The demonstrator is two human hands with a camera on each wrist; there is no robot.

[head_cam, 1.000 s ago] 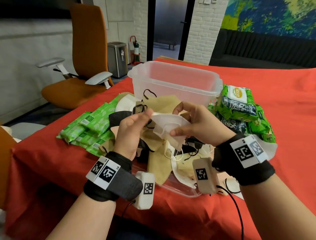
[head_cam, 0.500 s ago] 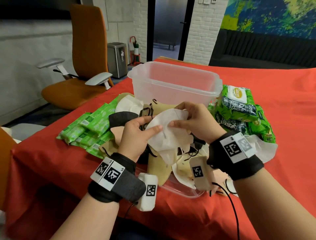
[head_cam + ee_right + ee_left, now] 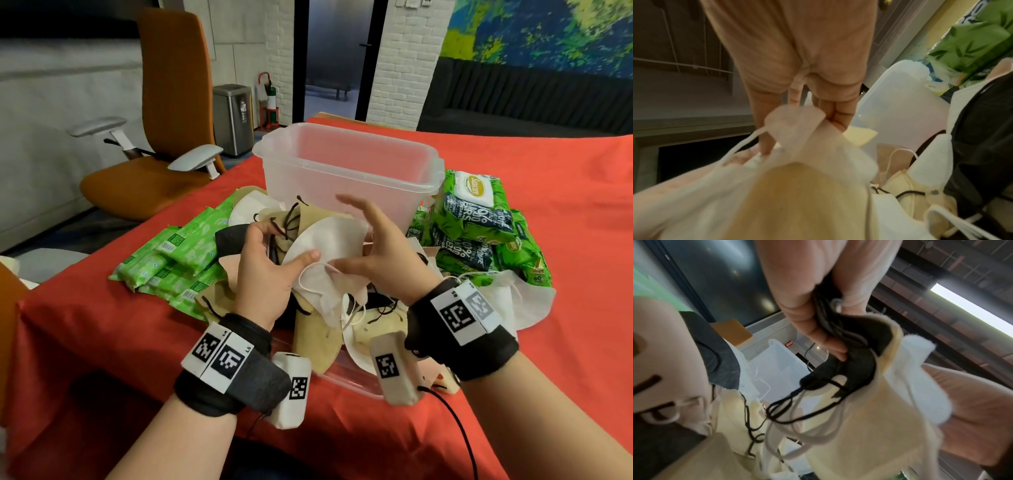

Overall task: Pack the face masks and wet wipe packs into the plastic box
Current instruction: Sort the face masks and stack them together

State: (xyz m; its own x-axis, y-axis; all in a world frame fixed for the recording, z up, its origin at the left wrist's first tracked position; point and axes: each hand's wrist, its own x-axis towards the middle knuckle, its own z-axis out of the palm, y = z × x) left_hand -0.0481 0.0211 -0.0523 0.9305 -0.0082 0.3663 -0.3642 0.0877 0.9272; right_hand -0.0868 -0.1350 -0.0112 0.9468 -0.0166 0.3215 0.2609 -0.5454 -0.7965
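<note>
My left hand [image 3: 274, 253] grips a bunch of face masks just in front of the clear plastic box [image 3: 346, 171]. In the bunch are a black mask [image 3: 855, 363], a beige one [image 3: 869, 434] and a white mask [image 3: 329, 240] under the thumb. My right hand [image 3: 363, 240] has its fingers spread and straight, with the thumb touching the white mask's ear loop. More masks [image 3: 318, 339] lie piled below my hands. Big green wet wipe packs [image 3: 476, 219] are stacked right of the box. Slim green packs [image 3: 178, 253] lie to the left.
A clear lid [image 3: 349, 377] lies under the mask pile near the table's front edge. The red tablecloth [image 3: 548, 178] is bare to the right and behind. An orange office chair [image 3: 164, 113] stands off the table's left side.
My right hand has let go its pinch on the white mask and spread its fingers. The white mask now sits in the left hand's bunch, a little nearer the box.
</note>
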